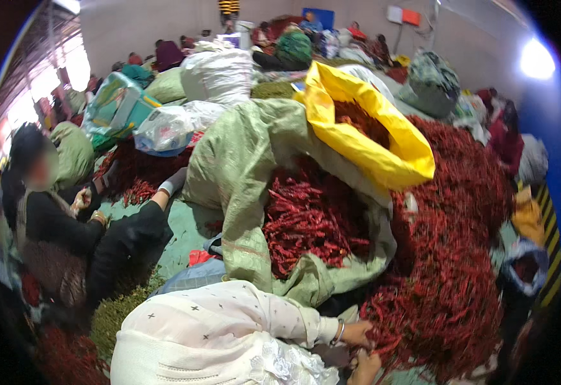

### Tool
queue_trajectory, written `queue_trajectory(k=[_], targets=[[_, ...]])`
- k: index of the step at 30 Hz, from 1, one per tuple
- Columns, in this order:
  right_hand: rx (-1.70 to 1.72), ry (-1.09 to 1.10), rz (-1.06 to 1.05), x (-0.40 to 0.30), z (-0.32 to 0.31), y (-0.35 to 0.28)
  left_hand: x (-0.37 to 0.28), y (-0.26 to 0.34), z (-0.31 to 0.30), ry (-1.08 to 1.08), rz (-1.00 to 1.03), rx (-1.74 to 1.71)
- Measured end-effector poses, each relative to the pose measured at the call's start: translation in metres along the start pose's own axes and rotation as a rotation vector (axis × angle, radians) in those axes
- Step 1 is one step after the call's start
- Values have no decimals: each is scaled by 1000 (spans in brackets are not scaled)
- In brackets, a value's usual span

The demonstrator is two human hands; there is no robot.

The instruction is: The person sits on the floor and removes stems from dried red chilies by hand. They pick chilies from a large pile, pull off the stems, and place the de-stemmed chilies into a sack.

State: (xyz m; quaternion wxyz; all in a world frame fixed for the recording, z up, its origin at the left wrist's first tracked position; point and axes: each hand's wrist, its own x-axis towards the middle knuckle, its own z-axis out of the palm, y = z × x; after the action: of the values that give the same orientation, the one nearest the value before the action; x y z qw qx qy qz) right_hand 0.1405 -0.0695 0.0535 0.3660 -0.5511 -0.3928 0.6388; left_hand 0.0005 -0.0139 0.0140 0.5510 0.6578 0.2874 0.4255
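At the lower right, my left hand (356, 333) is at the edge of a large heap of dried red chilli peppers (453, 288). Its fingers are curled around some of the chillies, and a bangle circles the wrist. Just below it is my right hand (366, 367), its fingers bent close to the left hand; whether anything is between them cannot be told. A wide green woven sack (242, 159) stands beyond my left arm, its mouth gaping over more red chillies (304, 216). Leaning over that sack's far rim is a yellow sack (372, 139), partly filled with reddish chillies.
A seated person (64, 231) in dark clothes is at the left, beside another chilli heap (141, 168). Greenish stems (122, 313) lie piled near my left side. White sacks (218, 72) and several seated people fill the background. A blue-white bag (525, 264) stands at the right.
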Motion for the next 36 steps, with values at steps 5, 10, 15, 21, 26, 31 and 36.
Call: queue_trajectory(k=[5,10,15,21,26,31,36], targets=[[109,-3,3,-2,17,5,-19,16,-20,80,-392,-169],[129,32,-46,-18,0,5,-13,64,-3,138,-562,-361],[90,189,-74,-24,1,13,-17,64,-4,315,-566,-457],[-231,47,-181,-21,7,29,-31,19,-14,-53,-782,-365],[-11,-110,-42,-33,4,29,-38,29,-9,-179,-685,-444],[-206,230,-323,-20,16,37,-39,24,3,-14,-37,522],[597,-158,47,-22,9,20,-29,30,0,115,-662,-657]])
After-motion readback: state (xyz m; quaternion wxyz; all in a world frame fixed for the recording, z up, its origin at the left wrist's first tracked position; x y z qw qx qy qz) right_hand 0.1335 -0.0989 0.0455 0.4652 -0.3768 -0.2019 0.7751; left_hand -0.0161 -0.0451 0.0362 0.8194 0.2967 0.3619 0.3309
